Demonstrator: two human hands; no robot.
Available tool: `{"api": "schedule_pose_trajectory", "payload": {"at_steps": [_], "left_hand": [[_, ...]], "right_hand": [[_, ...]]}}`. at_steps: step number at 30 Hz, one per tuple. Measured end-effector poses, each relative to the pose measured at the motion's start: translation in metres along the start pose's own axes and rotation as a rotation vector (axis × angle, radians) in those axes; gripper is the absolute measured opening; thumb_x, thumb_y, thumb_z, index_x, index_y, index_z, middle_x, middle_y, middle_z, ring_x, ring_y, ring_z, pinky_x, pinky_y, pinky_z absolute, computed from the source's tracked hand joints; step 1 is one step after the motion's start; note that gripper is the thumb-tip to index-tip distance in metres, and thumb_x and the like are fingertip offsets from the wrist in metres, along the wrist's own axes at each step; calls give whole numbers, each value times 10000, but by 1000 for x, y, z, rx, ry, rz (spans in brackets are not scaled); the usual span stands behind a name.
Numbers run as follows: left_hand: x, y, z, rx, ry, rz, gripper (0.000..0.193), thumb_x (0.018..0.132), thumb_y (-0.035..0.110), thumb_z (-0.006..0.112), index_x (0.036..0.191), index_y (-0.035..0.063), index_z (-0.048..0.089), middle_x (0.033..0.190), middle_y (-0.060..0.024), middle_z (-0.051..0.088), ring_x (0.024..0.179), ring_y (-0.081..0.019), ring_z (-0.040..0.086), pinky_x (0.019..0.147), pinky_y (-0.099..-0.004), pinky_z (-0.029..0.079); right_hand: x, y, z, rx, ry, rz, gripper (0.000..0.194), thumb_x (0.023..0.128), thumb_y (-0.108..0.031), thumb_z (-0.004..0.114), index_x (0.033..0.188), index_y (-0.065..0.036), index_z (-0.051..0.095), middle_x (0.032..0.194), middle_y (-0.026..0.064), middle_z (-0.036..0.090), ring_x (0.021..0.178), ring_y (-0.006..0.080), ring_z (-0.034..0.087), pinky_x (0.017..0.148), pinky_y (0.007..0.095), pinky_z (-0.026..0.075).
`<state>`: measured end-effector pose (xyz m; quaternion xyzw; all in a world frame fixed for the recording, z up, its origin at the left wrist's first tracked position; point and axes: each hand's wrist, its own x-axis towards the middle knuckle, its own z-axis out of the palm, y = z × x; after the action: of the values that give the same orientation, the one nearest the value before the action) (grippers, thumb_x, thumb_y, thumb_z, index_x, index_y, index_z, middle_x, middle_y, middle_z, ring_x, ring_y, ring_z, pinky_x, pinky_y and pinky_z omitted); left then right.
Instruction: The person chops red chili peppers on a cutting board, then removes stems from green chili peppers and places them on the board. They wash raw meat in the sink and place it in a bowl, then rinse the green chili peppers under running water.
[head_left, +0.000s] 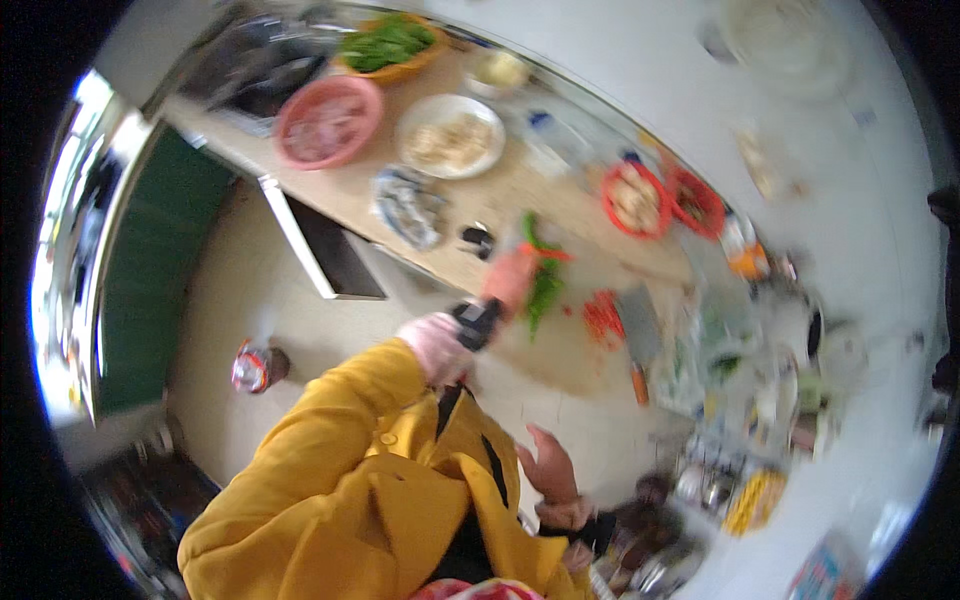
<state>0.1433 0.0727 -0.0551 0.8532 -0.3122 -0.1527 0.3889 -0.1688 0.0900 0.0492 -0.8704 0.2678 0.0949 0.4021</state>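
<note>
My left hand (512, 279) reaches over the cutting board (592, 367), its fingers on a red strip, perhaps a pepper, that lies across several green peppers (544, 296). Blur hides how firmly the fingers close. My right hand (550, 463) is low in front of my body, beyond the board's near edge, fingers apart and holding nothing. Chopped red pepper (602, 319) lies in a small heap on the board. Beside it rests a cleaver (639, 330) with a wooden handle. A small black thing (478, 238) lies left of the peppers.
Along the counter stand a pink basin (328, 122) of pale food, a white plate (450, 136) of pale pieces, a basket of green leaves (390, 46), a crumpled plastic bag (409, 208) and red baskets (637, 201). A cabinet door (300, 238) hangs open. A bottle (255, 369) stands on the floor.
</note>
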Motion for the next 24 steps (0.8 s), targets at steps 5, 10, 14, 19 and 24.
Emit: {"api": "schedule_pose_trajectory", "payload": {"at_steps": [5, 10, 14, 19, 24], "left_hand": [[0, 12, 23, 404, 293, 288, 382, 866, 171, 536, 1232, 65, 556, 1188, -217, 548, 992, -340, 581, 833, -443, 505], [-3, 11, 31, 541, 443, 308, 438, 805, 159, 538, 1223, 32, 570, 1165, -192, 554, 1004, -315, 559, 850, -426, 480], [-8, 13, 28, 537, 386, 251, 462, 808, 172, 547, 1251, 42, 561, 1176, -173, 547, 1047, -306, 534, 892, -414, 449], [-11, 16, 22, 563, 396, 194, 468, 821, 178, 556, 1272, 51, 548, 1197, -161, 536, 1056, -297, 521, 909, -412, 432], [-17, 6, 19, 496, 294, 192, 556, 796, 210, 602, 1323, 61, 507, 1268, -183, 506, 1127, -327, 495, 963, -457, 406]], "right_hand": [[-1, 19, 1, -62, -83, 53, 514, 888, -347, 628, 1266, -6, 560, 1190, 231, 611, 1065, 369, 604, 904, 430, 484], [2, 33, -17, -59, -156, 106, 580, 872, -411, 612, 1270, 5, 543, 1194, 248, 597, 1118, 392, 566, 962, 440, 450], [18, 38, -29, -127, -198, 102, 569, 863, -382, 618, 1273, 4, 538, 1186, 247, 602, 1106, 395, 568, 957, 445, 448], [39, 33, -37, -131, -184, 9, 541, 862, -343, 625, 1264, 8, 538, 1174, 245, 605, 1098, 398, 567, 951, 448, 446], [54, 23, -34, -153, -251, -76, 511, 864, -298, 636, 1259, 12, 539, 1181, 244, 599, 1104, 398, 560, 953, 450, 442]]}}
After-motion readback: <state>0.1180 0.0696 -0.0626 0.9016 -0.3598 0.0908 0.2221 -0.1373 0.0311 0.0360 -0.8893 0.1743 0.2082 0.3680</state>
